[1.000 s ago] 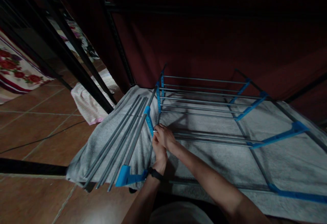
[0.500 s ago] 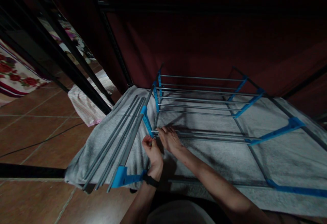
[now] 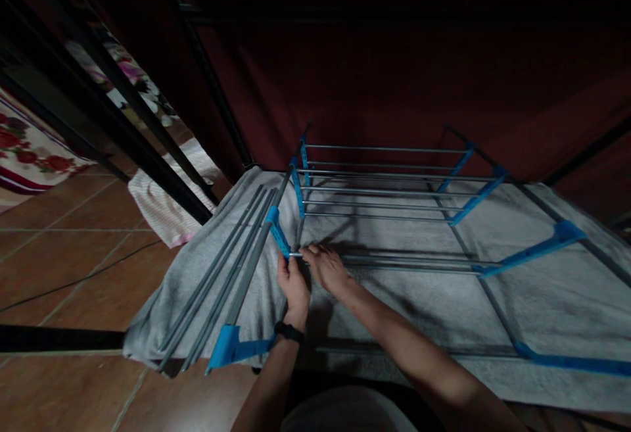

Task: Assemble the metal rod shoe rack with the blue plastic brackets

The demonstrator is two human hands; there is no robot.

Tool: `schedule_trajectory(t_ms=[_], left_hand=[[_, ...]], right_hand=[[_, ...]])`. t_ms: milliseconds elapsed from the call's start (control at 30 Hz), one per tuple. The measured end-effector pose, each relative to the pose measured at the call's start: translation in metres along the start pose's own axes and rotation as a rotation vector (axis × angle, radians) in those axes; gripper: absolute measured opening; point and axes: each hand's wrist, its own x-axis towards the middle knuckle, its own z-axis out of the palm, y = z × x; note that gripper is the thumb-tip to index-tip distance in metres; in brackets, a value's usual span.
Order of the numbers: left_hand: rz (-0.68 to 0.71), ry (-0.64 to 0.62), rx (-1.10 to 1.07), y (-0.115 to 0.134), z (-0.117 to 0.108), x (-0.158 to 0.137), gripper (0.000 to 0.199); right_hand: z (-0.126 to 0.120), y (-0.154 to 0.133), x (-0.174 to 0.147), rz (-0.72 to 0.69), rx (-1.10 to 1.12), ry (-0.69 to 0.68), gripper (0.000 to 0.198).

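A rack of grey metal tubes joined by blue plastic brackets stands in front of me. My left hand point(image 3: 294, 285), with a black band on the wrist, has its fingers closed at the lower end of a blue bracket point(image 3: 280, 233), beside a rod's tip. Curled over the left part of that metal rod point(image 3: 404, 259) is my right hand point(image 3: 325, 266); its fingertips are partly hidden. The rod reaches across to another blue bracket point(image 3: 530, 254) on the right side. Farther back, several rods point(image 3: 384, 190) span the two sides.
Several loose grey tubes point(image 3: 217, 281) lie on the grey blanket point(image 3: 187, 254) at the left. A blue corner bracket point(image 3: 231, 346) sits near the front edge. Dark metal posts point(image 3: 118, 113) rise at the left, over a tiled floor point(image 3: 73, 274) with a striped cloth point(image 3: 165, 205).
My left hand's fingers have risen slightly and closed around the bracket's lower end at the rod tip. My right hand stays on the rod. The view has shifted a little.
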Motion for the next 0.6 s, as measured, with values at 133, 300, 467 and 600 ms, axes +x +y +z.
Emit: schedule_trajectory(t_ms=[133, 300, 467, 600], left_hand=[[0.024, -0.016, 0.0, -0.006, -0.001, -0.001, 0.03], [0.047, -0.001, 0.036, -0.007, -0.002, -0.001, 0.034], [0.038, 0.002, 0.069, -0.007, -0.002, 0.001, 0.034], [0.035, 0.015, 0.082, -0.009, -0.002, 0.002, 0.034]], right_hand=[[-0.006, 0.002, 0.001, -0.009, 0.016, -0.052, 0.04], [-0.014, 0.005, 0.001, -0.039, 0.048, -0.098, 0.039], [-0.017, 0.006, 0.001, -0.052, 0.049, -0.075, 0.037], [-0.016, 0.006, 0.003, -0.017, 0.063, -0.079, 0.034]])
